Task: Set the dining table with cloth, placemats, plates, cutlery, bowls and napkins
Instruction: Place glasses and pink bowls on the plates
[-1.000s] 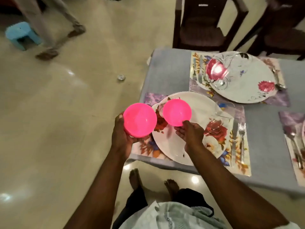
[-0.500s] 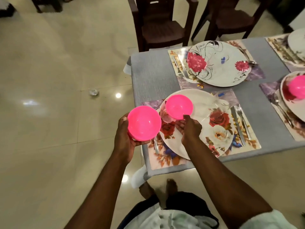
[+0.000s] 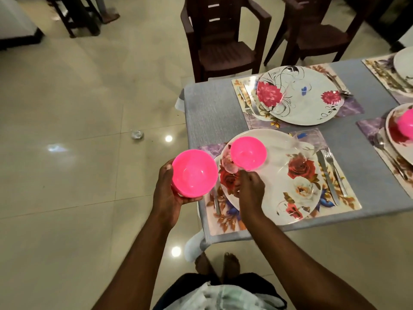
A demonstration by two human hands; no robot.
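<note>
Both hands are busy with pink bowls. The right hand [image 3: 250, 186] sits at the near edge of a pink bowl [image 3: 248, 153] that stands on the near plate [image 3: 279, 175], fingers curled toward its base; whether they grip the bowl or have just let go cannot be told, since the knuckles hide the contact. The left hand [image 3: 172, 193] cups the underside of a second pink bowl [image 3: 194, 173], apparently the top of a small stack, held off the corner of the surface [image 3: 210, 113], over the floor.

To finish this step well, the right hand should settle the bowl flat, preferably nearer the plate's middle than its left rim where it now sits, and let go without dragging, because smooth plastic on a glossy plate will likely slide. The left hand should keep its bowls level.

These bowls look like thin, light, glossy plastic, round and deep with a narrow foot. Each plate is broad, shallow and shiny with printed flowers. Under the near plate lies a flat, laminated-looking floral placemat [image 3: 335, 204], carrying a steel knife and fork [image 3: 333, 171] to the right. A grey woven cloth covers the surface. The far plate [image 3: 299, 95] has no bowl, so it is probably next; another bowl [image 3: 406, 124] already stands on the setting at the right edge.
</note>
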